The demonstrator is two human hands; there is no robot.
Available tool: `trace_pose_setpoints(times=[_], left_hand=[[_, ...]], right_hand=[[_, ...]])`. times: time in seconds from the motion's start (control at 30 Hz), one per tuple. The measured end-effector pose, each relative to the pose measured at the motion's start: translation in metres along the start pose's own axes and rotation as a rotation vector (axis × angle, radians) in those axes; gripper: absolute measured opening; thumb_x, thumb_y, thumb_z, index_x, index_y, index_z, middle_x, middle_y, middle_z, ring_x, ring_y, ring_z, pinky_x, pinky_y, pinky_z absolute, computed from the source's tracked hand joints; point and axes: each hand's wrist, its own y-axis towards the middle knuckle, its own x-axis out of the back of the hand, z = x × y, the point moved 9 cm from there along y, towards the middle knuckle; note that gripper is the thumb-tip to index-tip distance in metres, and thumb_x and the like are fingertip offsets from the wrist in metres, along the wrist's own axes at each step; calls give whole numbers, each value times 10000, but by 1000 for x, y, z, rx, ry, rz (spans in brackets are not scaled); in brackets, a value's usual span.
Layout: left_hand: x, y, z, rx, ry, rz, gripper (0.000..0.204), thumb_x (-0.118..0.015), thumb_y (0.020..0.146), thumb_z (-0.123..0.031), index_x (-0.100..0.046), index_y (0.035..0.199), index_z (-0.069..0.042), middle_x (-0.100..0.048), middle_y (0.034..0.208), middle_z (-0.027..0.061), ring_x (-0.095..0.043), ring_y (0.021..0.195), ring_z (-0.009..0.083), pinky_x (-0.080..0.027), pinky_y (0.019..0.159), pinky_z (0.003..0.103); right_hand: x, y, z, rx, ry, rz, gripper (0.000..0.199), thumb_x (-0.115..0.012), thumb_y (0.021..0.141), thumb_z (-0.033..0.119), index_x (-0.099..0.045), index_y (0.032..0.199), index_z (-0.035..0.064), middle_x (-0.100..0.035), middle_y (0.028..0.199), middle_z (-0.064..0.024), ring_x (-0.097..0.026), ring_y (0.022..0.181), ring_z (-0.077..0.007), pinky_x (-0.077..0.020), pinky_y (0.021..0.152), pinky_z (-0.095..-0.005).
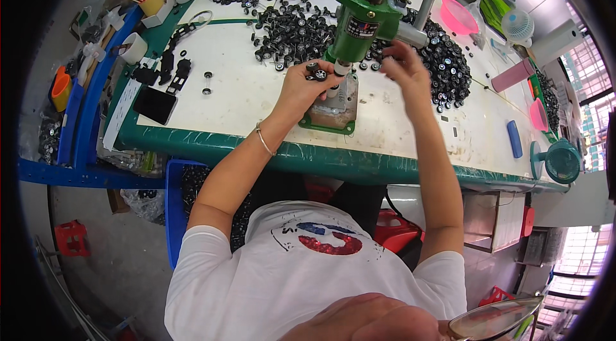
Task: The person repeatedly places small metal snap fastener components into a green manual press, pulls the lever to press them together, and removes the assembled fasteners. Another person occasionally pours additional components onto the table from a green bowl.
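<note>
A person in a white T-shirt sits at a white-topped bench with a green taped edge point(212, 142), seen from above through a wide lens. At the centre stands a green cast-metal hand press point(360, 20) on a grey base plate point(333, 110), its ram pointing down at the plate.

The left hand point(307, 84), a thin silver bracelet point(263, 141) on its wrist, is at the press's 9 o'clock, its grip closed on a small black toy wheel with a silver hub point(319, 73). The wheel is held just beside the ram tip, seemingly so that it lines up under the ram.

The right hand point(403, 66) hovers at the press's 3 o'clock, fingers curled loosely. I cannot tell whether that grip holds anything. It sits close to the press body and just short of the parts supply, within easy reach of both.

A large heap of the same small black wheels point(301, 30) spreads from 10 o'clock round behind the press to 2 o'clock, piled near so that pieces can be picked without stretching. Two loose wheels point(206, 82) lie apart at 9 o'clock. Further left are a black rectangular phone point(154, 105), a roll of white tape point(133, 48) and a yellow cup of sticks point(152, 2). To the right lie a pink plastic bowl point(459, 16), a pink cylindrical bottle point(511, 75), a blue oblong case point(514, 139) and a small teal desk fan point(559, 160).
</note>
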Motion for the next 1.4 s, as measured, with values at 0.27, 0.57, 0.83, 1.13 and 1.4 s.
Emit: trace_pose_setpoints(times=[0.27,0.57,0.83,1.13,1.4], left_hand=[[2,5,-8,-8,92,-22,143,-774,730,-55,-683,838,-32,-628,701,-5,-472,527,45,-354,482,196],[-1,4,-19,-40,207,26,151,-779,742,-103,-705,854,-35,-620,669,-20,-505,570,27,-395,512,194],[4,5,-12,-51,230,-15,157,-784,738,-111,-706,856,-42,-613,651,-27,-501,553,30,-403,515,193],[6,4,-7,-38,238,-17,148,-766,744,-82,-702,868,-33,-618,653,-15,-502,552,34,-403,506,190],[3,-5,-16,-58,177,-35,270,-766,729,-62,-696,983,-4,-666,783,30,-579,644,59,-479,593,213]], right_hand=[[34,86,125,138,547,-128,234,-497,948,179,-590,1065,-2,-619,938,-101,-560,694,-161,-465,661,-284],[25,124,167,183,438,-258,260,-615,910,363,-526,829,132,-352,545,117,-252,367,6,-180,308,-170],[10,73,212,532,352,-240,233,-596,918,273,-479,779,128,-314,550,106,-232,392,1,-168,324,-170],[14,23,215,746,392,-130,269,-518,908,224,-454,692,77,-390,558,7,-331,426,-95,-291,403,-246],[0,-11,218,929,484,-201,210,-568,832,131,-469,682,22,-331,539,-3,-237,409,-56,-157,350,-215]])
